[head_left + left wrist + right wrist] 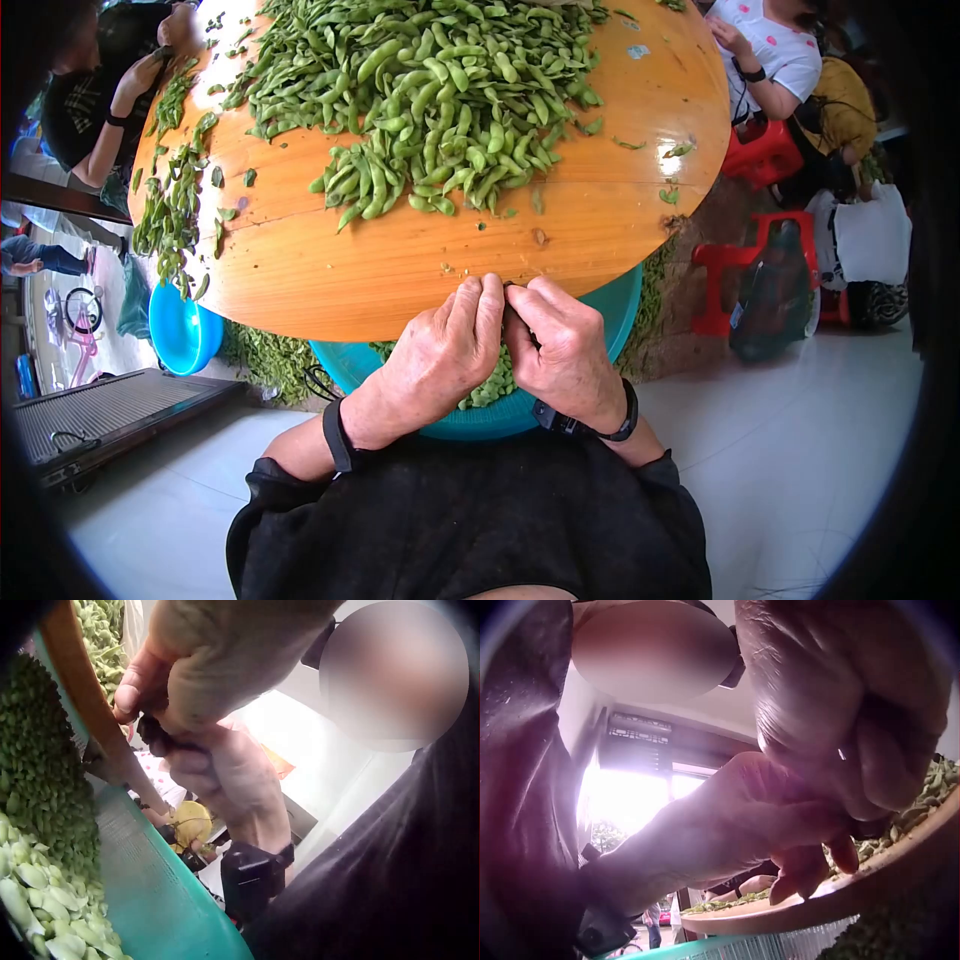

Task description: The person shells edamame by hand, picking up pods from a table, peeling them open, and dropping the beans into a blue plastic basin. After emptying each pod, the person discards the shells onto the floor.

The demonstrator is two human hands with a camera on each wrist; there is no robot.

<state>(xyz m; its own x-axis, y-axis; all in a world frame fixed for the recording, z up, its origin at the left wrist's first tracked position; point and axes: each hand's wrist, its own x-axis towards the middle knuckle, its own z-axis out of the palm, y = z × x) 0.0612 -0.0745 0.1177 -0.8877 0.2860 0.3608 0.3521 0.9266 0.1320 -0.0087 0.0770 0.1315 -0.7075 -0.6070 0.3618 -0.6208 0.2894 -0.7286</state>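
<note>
- We record both bare hands close together over the near edge of a round, orange-brown wooden counter [300, 285], their fingertips almost meeting.
- Left hand [435, 350]: we see its back turned up, some fingers reaching forward, and its fingertips pinching a small dark item [508, 286].
- Right hand [568, 345]: we note fingers curled in, with thumb and forefinger pinching the same item from the other side. It is too small and shaded for us to identify.
- Wrists: we find a black band [337, 435] on the left and a black strap with a boxy device [259, 877] on the right.
- A large heap of plump green bean pods [430, 110] lies on the counter, beyond the hands and apart from them; we also log a looser strip of green pods and leaves [172, 215] along its left side.
- Below the hands, partly under the counter's edge, we observe a wide teal plastic basin [345, 372] holding pale green shelled beans [49, 904].
- On the left we mark a bright blue plastic basin [190, 335], with green plant matter [265, 360] on the floor between the two basins.
- On the right we note red plastic stools [765, 155] and other seated people.
</note>
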